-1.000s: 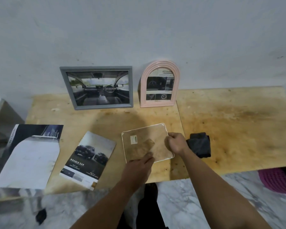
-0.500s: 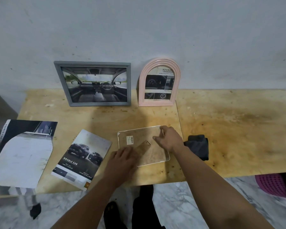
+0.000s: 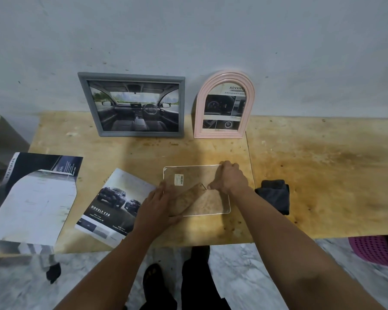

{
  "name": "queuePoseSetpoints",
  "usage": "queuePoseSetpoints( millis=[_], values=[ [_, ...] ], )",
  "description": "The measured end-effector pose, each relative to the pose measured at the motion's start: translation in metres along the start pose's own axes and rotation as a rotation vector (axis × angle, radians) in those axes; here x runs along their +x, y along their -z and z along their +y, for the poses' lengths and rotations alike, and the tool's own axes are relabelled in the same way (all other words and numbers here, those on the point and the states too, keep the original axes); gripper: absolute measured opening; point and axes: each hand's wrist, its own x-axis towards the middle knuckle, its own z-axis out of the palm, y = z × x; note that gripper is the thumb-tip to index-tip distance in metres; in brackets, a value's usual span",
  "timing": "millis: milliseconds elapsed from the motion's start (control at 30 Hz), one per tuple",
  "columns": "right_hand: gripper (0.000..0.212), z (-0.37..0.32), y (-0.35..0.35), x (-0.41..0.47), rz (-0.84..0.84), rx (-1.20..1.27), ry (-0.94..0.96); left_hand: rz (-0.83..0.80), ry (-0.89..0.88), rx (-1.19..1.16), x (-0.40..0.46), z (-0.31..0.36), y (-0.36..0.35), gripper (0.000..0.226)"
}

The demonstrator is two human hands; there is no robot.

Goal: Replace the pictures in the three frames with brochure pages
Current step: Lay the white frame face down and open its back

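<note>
**Two hands on the clear frame**

Both of my hands are on the clear acrylic frame (image 3: 196, 190), which lies flat near the front edge of the wooden table (image 3: 323, 175). My left hand (image 3: 156, 208) lies across its lower left corner with straight fingers pressing down. My right hand (image 3: 230, 179) covers the upper right corner, fingers curled over the far edge and gripping it. Through the clear sheet I see a small white sticker (image 3: 179, 179) and a folded stand part, with the table grain behind.

Just left of my left hand lies a brochure page (image 3: 112, 204) showing two trucks, its right edge touching that hand. Further left, a larger brochure sheet (image 3: 31, 198) with an arch-shaped cutout overhangs the table's front. Right of the clear frame, close to my right forearm, sits a folded dark cloth (image 3: 276, 195).

At the back, leaning on the wall, stand a grey frame (image 3: 132, 105) with a car-interior picture and a pink arched frame (image 3: 224, 106) with a dashboard page. A pink basket (image 3: 372, 250) shows below the table on the right.
</note>
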Motion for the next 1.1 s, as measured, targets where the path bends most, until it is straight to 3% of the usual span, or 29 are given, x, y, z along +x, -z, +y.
queuePoseSetpoints(
  millis=[333,533,567,667,733,833,900,933,1100],
  values=[
    [0.1,-0.005,0.012,0.004,-0.057,0.12,-0.024,-0.011,0.044,-0.033,0.0,0.007,0.006,0.123],
    [0.098,0.006,0.006,-0.008,-0.051,0.378,0.022,-0.024,0.041,0.005,-0.002,0.014,0.016,0.123],
    [0.095,0.008,0.003,-0.009,-0.056,0.443,0.029,-0.023,0.043,0.001,-0.002,0.015,0.017,0.123],
    [0.041,0.018,-0.003,-0.014,-0.071,0.727,0.024,-0.026,0.041,0.008,-0.003,0.017,0.021,0.122],
    [0.025,0.026,-0.006,-0.015,-0.109,0.906,0.023,-0.034,0.041,0.013,-0.003,0.018,0.023,0.121],
    [0.037,0.031,-0.008,-0.017,-0.207,1.107,0.054,-0.038,0.049,0.009,-0.004,0.021,0.027,0.124],
    [0.028,0.028,-0.005,-0.025,-0.226,1.221,0.047,-0.043,0.052,-0.003,-0.005,0.021,0.028,0.126],
    [0.021,0.027,-0.003,-0.029,-0.205,1.26,0.04,-0.041,0.053,-0.009,-0.005,0.022,0.029,0.127],
    [0.03,0.039,0.017,-0.034,-0.015,1.313,0.007,-0.031,0.06,-0.03,-0.006,0.023,0.033,0.135]
  ],
)
